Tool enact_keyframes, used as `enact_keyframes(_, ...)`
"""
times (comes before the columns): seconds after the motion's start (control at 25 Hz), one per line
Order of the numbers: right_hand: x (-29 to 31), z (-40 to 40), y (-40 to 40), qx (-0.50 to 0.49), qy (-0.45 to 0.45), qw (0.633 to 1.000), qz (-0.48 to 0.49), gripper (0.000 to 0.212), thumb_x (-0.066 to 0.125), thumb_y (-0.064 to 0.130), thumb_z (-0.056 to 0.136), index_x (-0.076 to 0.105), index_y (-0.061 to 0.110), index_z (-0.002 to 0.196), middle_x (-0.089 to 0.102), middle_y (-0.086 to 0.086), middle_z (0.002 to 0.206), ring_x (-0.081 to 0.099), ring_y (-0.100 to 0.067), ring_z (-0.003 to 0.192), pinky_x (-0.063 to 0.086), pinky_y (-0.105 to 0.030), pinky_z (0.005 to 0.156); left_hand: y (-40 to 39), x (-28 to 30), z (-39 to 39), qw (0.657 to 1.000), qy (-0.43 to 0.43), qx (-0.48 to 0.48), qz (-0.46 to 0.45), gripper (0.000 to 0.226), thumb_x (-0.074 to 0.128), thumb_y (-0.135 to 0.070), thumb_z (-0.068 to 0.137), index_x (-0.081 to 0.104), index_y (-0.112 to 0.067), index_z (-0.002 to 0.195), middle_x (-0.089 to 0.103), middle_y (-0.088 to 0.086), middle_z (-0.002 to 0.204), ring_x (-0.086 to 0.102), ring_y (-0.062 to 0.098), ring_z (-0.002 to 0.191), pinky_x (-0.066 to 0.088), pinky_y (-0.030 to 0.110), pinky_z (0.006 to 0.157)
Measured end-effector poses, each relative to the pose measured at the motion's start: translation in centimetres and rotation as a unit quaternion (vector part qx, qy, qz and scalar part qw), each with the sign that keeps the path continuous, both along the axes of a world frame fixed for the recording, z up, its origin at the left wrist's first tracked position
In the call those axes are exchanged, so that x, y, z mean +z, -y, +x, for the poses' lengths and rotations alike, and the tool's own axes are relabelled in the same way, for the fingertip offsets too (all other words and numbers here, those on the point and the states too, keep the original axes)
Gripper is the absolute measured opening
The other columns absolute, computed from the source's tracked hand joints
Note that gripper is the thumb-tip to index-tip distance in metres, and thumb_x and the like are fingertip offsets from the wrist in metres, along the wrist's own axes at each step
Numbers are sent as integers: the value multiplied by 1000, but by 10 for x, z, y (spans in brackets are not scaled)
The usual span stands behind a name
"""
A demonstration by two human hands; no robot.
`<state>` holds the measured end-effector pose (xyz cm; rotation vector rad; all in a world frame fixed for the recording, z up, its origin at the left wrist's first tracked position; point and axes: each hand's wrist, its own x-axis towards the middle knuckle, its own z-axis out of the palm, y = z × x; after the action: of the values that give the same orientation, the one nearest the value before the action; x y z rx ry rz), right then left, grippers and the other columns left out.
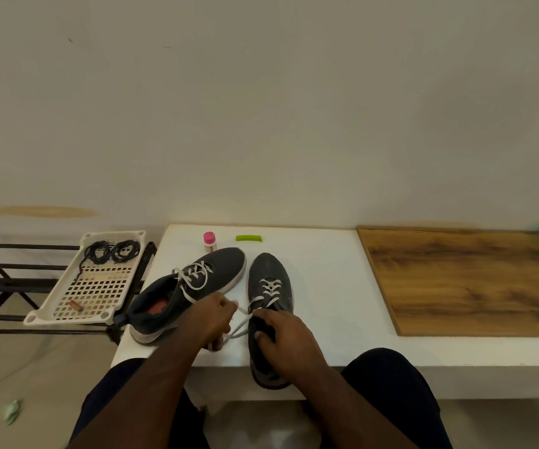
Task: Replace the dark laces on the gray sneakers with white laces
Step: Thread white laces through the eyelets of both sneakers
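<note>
White lace pinched by left hand, right sneaker gripped by right hand; eyelets may be pulled uneven if tugged hard.

Both sneakers, left one and right one, are hogging the near middle of the white table. A pink-capped bottle and green piece are sitting behind them. Bare tabletop is lying open toward the wooden board.

No readable txt, labels, brands or nos. anywhere, incl. on sneakers and bottle.
</note>
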<state>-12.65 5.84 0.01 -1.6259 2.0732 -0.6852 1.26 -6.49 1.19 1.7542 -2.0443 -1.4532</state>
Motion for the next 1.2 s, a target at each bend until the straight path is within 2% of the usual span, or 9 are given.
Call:
enact_keyframes(0.08,2,-5,1,-35,40,998,-24,38,55,32,96,58,34,133,65,11,122,58,-9,112,46,-26,101,-2,-13,3,992,98,-76,-23,19,52,-22,99,59,-9,112,71,13,91,71,26,64,61,36,60)
enact_keyframes(0.2,5,-20,4,-137,103,983,-58,24,61,27,95,66,31,119,64,18,107,60,-3,97,50,-20,90,-1,-37,3,973,174,-121,-92,23,63,-29,92,56,-21,112,66,3,99,67,20,87,58,34,75)
enact_keyframes(0.28,4,-34,6,-190,123,972,-60,14,64,26,93,66,30,106,67,15,96,63,-7,87,54,-20,80,1,-46,0,953,218,-152,-143,17,59,-31,93,58,-23,107,64,-1,100,61,18,92,52,32,79)
enact_keyframes(0.4,4,-46,6,-199,118,973,-21,6,65,23,92,64,28,95,65,12,89,61,-7,81,44,-11,67,6,-55,-2,933,261,-165,-187,16,49,-29,96,59,-23,106,65,0,107,60,19,98,51,34,85)
enact_keyframes(0.48,5,-47,7,-184,121,975,-17,5,67,26,90,66,27,95,65,13,88,61,-7,82,44,-12,68,8,-47,-6,941,223,-122,-223,16,46,-31,98,56,-22,105,66,1,99,62,18,90,52,34,79)
enact_keyframes(0.6,8,-42,9,-152,112,982,-10,13,73,34,86,66,27,93,62,13,85,59,-6,80,45,-14,69,11,-20,-15,945,42,-4,-323,8,45,-29,100,50,-23,96,60,-4,79,58,13,70,48,32,61)
enact_keyframes(0.76,6,-38,14,-116,14,993,25,24,67,39,90,71,24,109,65,6,103,58,-9,90,46,-19,78,6,10,-35,909,-140,-55,-388,1,60,-22,93,59,-23,94,49,-10,101,56,4,76,47,21,66)
enact_keyframes(0.96,3,-46,20,-131,59,988,51,9,58,29,97,66,25,93,66,8,89,59,-7,79,48,-20,72,-13,4,-48,938,-82,-186,-281,4,61,-22,91,64,-24,90,62,-7,84,57,6,78,43,20,67)
enact_keyframes(1.2,-3,-54,22,-146,165,974,55,9,65,23,93,66,25,84,65,8,84,60,-8,78,47,-21,69,-17,-11,-55,937,-40,-171,-300,8,62,-28,91,69,-26,88,48,-7,99,49,5,87,37,12,72)
